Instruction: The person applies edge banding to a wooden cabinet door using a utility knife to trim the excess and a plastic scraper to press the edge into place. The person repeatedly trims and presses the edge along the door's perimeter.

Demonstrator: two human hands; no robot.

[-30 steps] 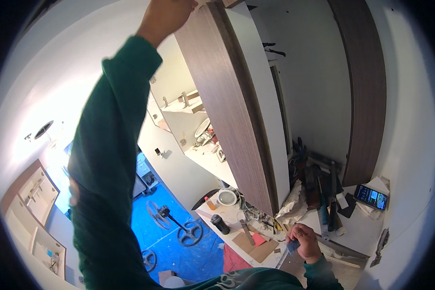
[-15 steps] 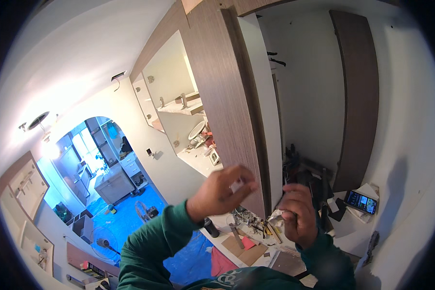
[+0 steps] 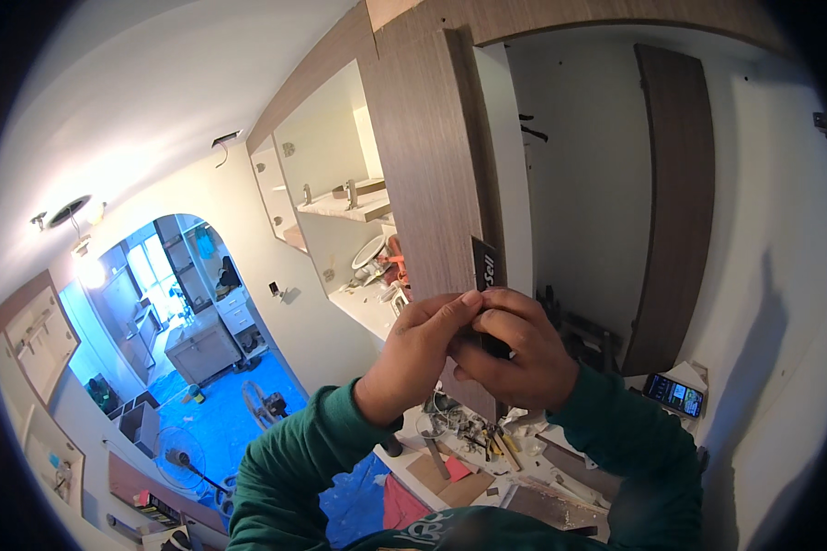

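Both my hands are raised together in front of an open wood-grain cabinet door (image 3: 432, 184). My right hand (image 3: 524, 358) is closed around a thin black flat piece (image 3: 483, 266) with white print, which sticks up above my fingers. My left hand (image 3: 418, 354) pinches the same piece at its lower part, its fingertips touching those of my right hand. Most of the piece is hidden inside my hands. Both sleeves are dark green.
A second brown panel (image 3: 675, 202) leans upright inside the white cabinet recess. A lit phone (image 3: 675, 393) lies at the right. Below my hands is a counter (image 3: 469, 450) littered with tools and scraps. Open shelves (image 3: 349, 204) are at the left, and a fan (image 3: 179, 459) stands on blue floor sheeting.
My left arm came down from the top of the door. My right hand rose from the counter. Both hands now meet at the black piece in front of the door.
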